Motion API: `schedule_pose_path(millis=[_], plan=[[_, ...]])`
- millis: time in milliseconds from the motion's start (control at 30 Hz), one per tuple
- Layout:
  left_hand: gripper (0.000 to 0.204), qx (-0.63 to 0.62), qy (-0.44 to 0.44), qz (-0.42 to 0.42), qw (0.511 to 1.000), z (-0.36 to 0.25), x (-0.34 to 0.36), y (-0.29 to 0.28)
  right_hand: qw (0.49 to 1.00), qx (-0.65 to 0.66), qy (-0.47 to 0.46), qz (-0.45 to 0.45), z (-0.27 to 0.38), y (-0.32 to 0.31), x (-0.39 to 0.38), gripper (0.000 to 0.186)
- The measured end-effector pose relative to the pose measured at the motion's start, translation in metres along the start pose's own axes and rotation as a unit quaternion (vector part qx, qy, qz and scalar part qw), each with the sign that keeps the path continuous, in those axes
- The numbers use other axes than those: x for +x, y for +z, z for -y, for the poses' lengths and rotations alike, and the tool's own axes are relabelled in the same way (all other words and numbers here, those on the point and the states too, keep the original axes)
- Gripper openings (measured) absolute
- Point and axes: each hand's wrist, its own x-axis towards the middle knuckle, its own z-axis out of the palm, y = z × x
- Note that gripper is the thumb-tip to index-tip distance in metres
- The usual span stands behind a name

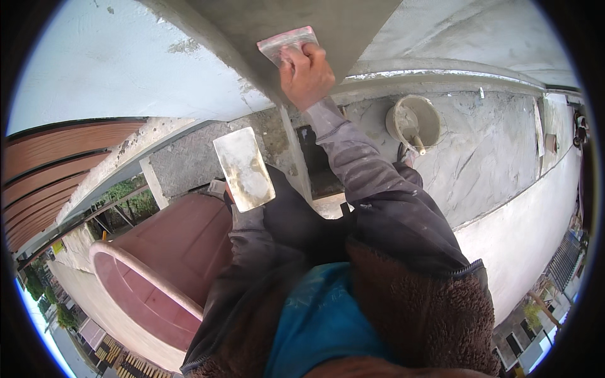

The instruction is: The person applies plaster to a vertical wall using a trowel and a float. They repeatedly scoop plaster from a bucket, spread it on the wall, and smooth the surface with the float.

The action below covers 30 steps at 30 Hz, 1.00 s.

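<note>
Right hand [307, 79] closed around pinkish-grey float [277, 44], held at dark grey plaster panel [353, 31], nearer panel's left edge than right. Left hand [229, 193] mostly hidden behind pale rectangular board [242, 165] at sleeve's [247, 227] end; cannot tell how fingers sit. Bucket [392, 121], tool handle [418, 143] inside, stands on grey cement ledge [485, 151], near wall-side edge. Large reddish tub [183, 233] lies tipped beside left forearm.

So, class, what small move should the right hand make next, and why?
Probably a light sweep of the flat, pink-edged rectangular pad along the smooth grey plaster: the right hand grips the pad seemingly against that surface, and the visible face of the pale rectangular board carries no heap to spread.
</note>
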Motion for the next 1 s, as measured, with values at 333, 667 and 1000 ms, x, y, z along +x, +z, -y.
schedule_pose_path(millis=[333, 667, 1000], plan=[[0.055, 0.003, -0.02, 0.023, 1.0, 0.015, -0.006, 0.065, 0.998, -0.021, -0.052, -0.019, -0.011, 0.005, -0.01, 0.032], [0.056, 0.142, 0.069, -0.045, 0.986, 0.026, -0.021, 0.091, 0.994, -0.003, -0.045, -0.098, -0.042, -0.011, 0.025, 0.037], [0.056, 0.201, 0.164, -0.066, 0.964, 0.034, -0.001, 0.091, 0.977, 0.114, 0.064, -0.17, -0.034, -0.015, 0.046, 0.036]])
